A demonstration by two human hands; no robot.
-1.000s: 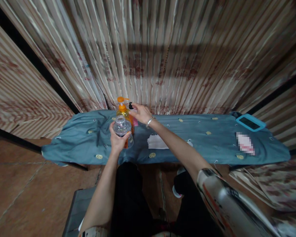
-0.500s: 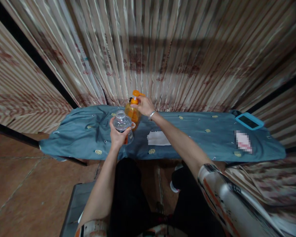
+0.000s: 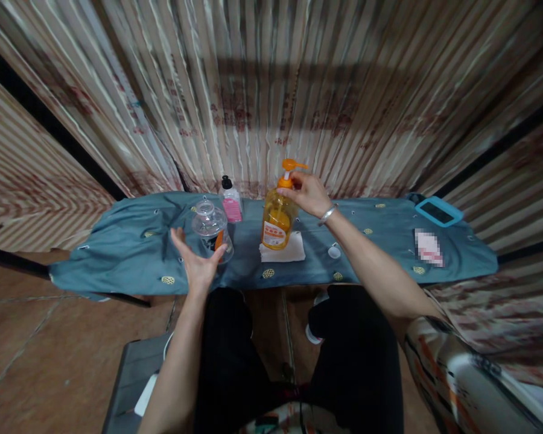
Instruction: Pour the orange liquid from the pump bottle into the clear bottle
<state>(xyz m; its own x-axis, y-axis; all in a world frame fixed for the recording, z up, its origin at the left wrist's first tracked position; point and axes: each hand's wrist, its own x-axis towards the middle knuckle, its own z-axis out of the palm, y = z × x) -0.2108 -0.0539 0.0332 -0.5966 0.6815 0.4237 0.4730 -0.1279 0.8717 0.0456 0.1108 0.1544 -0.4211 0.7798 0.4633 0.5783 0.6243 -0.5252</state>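
While the blue cloth (image 3: 131, 253) lies over the long table with nothing on its left end, the person's left hand (image 3: 198, 263) hangs open just in front of the clear bottle (image 3: 212, 232), palm up and fingers spread, holding nothing; whether the fingertips touch the bottle cannot be told. That bottle stands upright near the front edge, uncapped as far as can be seen. Behind it, by the curtain (image 3: 271, 90), stands a small pink bottle (image 3: 230, 204) with a black cap.

Further right, the orange pump bottle (image 3: 277, 222) stands on a white tissue (image 3: 284, 250), and the right hand (image 3: 308, 191) is closed lightly around its pump neck, thumb and fingers pinching just under the spout. A small white cap (image 3: 333, 251) lies on the cloth beside the forearm. At the far right end lie a blurred card (image 3: 428, 248) and a blue-cased phone (image 3: 438, 211).

To handle the pump bottle well, it seems wise to keep the grip low on the neck so the head is not pressed by accident, keep the bottle vertical, and let the free hand steady the light clear bottle, which could tip easily.
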